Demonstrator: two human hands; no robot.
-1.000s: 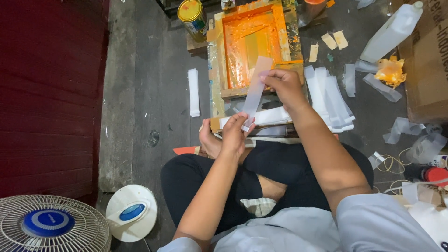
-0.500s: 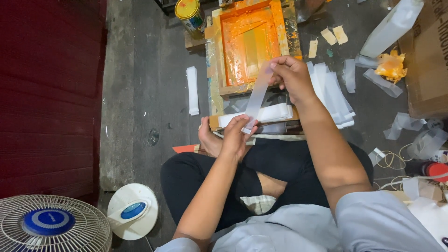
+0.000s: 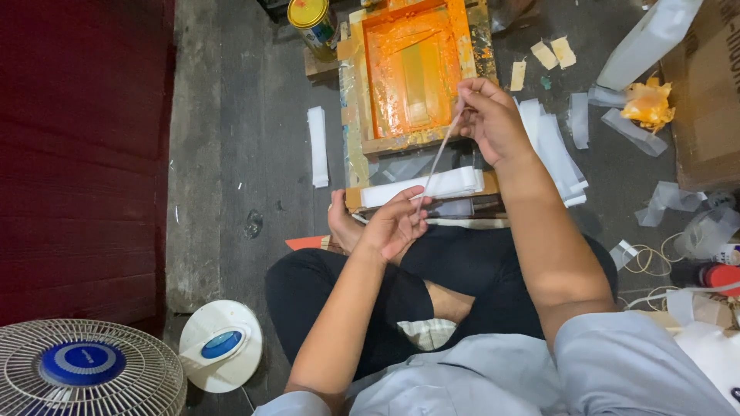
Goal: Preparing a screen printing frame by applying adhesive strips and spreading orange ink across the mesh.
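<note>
Hands: left hand (image 3: 393, 223) pinches lower end, right hand (image 3: 493, 115) pinches upper end of clear plastic strip (image 3: 439, 154) | strip stretched just in front of orange printing frame (image 3: 408, 69) | likely light, flimsy, slippery; grip ends.

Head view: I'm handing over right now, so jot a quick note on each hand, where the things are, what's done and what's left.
Left hand: fingertip grip on the near end of a thin clear strip.
Right hand: grip on the strip's far end, raised beside the orange-stained printing frame. The strip runs taut between both hands, seen almost edge-on.
Things: a stack of white strips lies on the board in front of the knees; another pile lies right of the frame; a lone strip lies on the floor to the left; a paint can stands by the frame's corner.
Done: one strip picked up.
Left: strip not yet laid anywhere.
</note>
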